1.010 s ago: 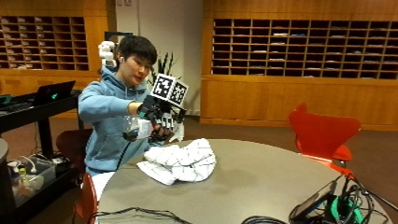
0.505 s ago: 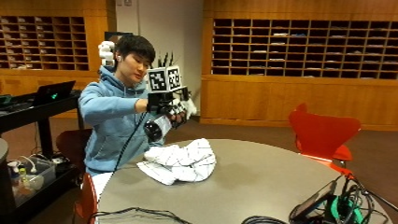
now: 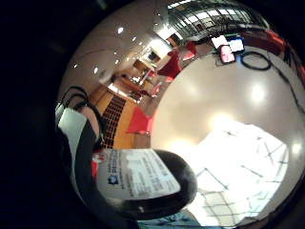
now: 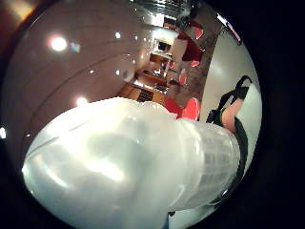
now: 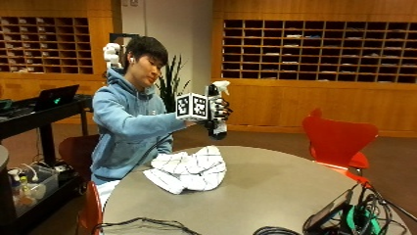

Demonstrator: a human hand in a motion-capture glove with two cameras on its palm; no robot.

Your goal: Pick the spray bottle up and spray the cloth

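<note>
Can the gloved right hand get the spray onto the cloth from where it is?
Probably yes. The right hand holds the spray bottle raised in the air above the cloth on the table, with nothing between them; which way the nozzle points is unclear.

Warm indoor light; ceiling lamps glare on table [image 3: 224,95]; spray bottle [image 4: 133,162] overexposed.

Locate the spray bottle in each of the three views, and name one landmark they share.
Outside view: the spray bottle is held up in the gloved right hand, above the round table.
Little finger side palm view: its dark, labelled body lies close to the palm, beside the checked cloth.
Thumb side palm view: its white head fills most of the picture.
Shared landmark: the red chair.
</note>
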